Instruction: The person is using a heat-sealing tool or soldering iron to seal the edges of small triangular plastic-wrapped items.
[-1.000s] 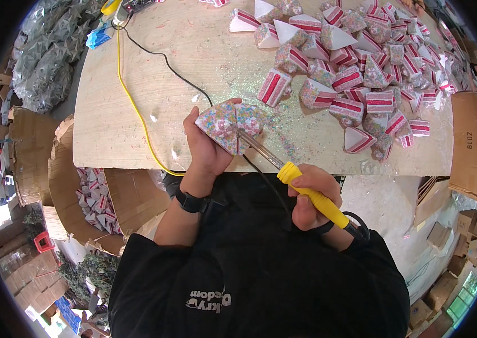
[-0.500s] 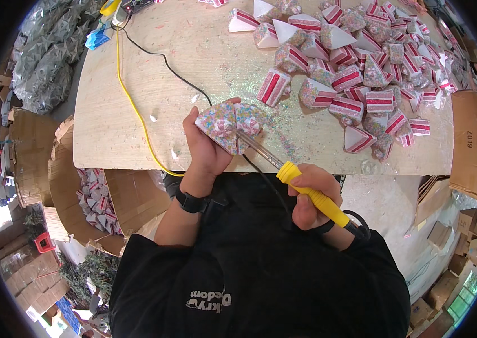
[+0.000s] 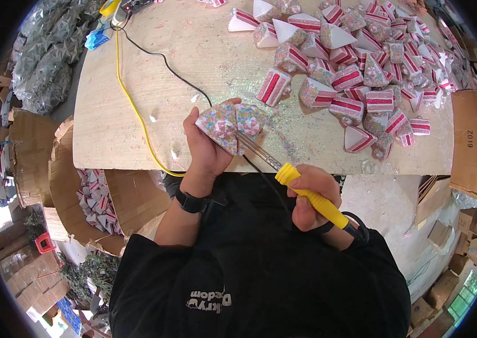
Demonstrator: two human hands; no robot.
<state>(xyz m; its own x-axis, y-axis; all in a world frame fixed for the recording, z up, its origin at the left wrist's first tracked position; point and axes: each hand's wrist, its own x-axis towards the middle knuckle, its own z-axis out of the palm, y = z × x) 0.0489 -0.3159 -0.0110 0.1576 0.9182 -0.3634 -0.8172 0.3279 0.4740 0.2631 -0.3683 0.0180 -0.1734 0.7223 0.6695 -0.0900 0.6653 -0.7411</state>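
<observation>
Left hand (image 3: 207, 147) fingers clamped on sprinkle-covered cake slice (image 3: 228, 123) just above desk (image 3: 193, 62) edge, right hand (image 3: 309, 194) clenched round yellow-handled iron (image 3: 300, 188), tip at slice; prob. light, crumbly foam, so grip by flat sides.

Cake-slice pile (image 3: 362, 73) lies on the table (image 3: 154, 96), right of the cables (image 3: 137, 107).

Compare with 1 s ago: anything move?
Hardly anything. The left hand still grips the sprinkled cake slice, and the right hand still holds the yellow-handled tool with its tip against the slice. The slice pile and cables on the table are unchanged.
</observation>
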